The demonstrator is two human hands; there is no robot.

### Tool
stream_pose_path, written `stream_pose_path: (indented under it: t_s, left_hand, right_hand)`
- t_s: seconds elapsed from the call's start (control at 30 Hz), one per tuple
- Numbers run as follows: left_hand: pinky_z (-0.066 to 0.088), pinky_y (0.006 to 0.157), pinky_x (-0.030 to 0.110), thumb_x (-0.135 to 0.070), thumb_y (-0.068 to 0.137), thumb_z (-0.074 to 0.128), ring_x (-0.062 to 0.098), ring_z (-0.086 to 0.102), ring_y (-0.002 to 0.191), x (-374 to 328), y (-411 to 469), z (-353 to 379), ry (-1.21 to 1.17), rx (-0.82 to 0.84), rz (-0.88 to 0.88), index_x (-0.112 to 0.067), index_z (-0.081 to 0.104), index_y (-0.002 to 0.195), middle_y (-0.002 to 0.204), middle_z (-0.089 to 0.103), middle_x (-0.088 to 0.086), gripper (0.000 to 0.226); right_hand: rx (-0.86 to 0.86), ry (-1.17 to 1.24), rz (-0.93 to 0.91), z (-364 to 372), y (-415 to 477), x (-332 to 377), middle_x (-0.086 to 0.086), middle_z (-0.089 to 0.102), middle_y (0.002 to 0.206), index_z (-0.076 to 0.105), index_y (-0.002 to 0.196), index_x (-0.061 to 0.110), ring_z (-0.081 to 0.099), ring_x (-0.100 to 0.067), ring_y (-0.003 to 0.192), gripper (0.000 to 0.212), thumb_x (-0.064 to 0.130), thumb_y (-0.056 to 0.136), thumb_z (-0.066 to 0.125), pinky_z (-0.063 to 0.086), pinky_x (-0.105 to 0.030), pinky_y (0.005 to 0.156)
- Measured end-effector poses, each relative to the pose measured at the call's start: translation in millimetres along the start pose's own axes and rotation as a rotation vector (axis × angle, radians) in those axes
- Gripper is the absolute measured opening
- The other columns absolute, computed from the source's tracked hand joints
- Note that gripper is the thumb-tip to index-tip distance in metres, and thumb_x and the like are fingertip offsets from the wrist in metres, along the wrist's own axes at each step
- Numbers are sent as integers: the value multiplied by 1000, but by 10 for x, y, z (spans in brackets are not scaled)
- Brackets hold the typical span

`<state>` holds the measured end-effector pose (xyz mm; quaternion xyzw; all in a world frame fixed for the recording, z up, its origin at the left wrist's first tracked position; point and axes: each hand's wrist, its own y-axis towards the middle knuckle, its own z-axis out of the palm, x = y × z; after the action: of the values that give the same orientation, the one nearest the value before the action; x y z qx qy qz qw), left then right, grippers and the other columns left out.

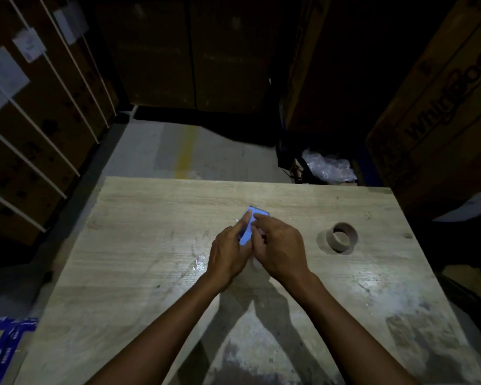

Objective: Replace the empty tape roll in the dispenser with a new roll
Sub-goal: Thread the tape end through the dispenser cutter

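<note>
A blue tape dispenser point(247, 227) sits near the middle of the wooden table point(139, 245), gripped between both hands. My left hand point(227, 254) holds its left side, index finger stretched along the blue body. My right hand point(278, 245) covers its right side, index fingertip pressing near the dispenser's far end. Most of the dispenser is hidden under the hands; whether a roll sits in it cannot be told. A brown cardboard tape core point(342, 237) lies by itself on the table to the right of my right hand.
Tall cardboard boxes point(442, 107) stand to the right and behind, strapped cartons point(39, 120) to the left. Crumpled clear plastic point(328, 165) lies on the floor beyond the table's far edge. Blue tape point(6, 337) marks the floor at lower left. A shiny clear scrap point(199, 263) lies beside my left hand.
</note>
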<state>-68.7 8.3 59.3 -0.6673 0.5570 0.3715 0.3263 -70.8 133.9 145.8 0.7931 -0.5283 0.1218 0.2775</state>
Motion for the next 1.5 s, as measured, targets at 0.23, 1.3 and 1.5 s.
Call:
stream_pose_path:
  t_s: [0.23,1.3,1.5]
  left_hand:
    - [55,95,35,-51,85,68,9,63,113,44,123,-225,-405,73,-207,-35,54,137,138,59,-11,57]
    - [60,67,35,-28,82,74,27,74,74,492,-225,374,-820,554,-950,-3,69,106,104,75,16,35]
    - [51,69,30,-23,96,54,21,69,63,442,-251,764,-932,474,-1052,-5,80,78,70,74,7,36]
  right_hand:
    - [26,84,65,120,-269,-321,-8,65,117,68,115,12,61,-30,106,42,1,75,61,52,-36,88]
    - [637,-148,80,-22,-789,-721,11,59,122,60,118,34,59,-20,101,72,71,57,73,46,-31,74]
    - [660,-121,43,-140,-729,-999,6,58,118,53,124,33,52,-20,105,75,69,60,73,47,-36,79]
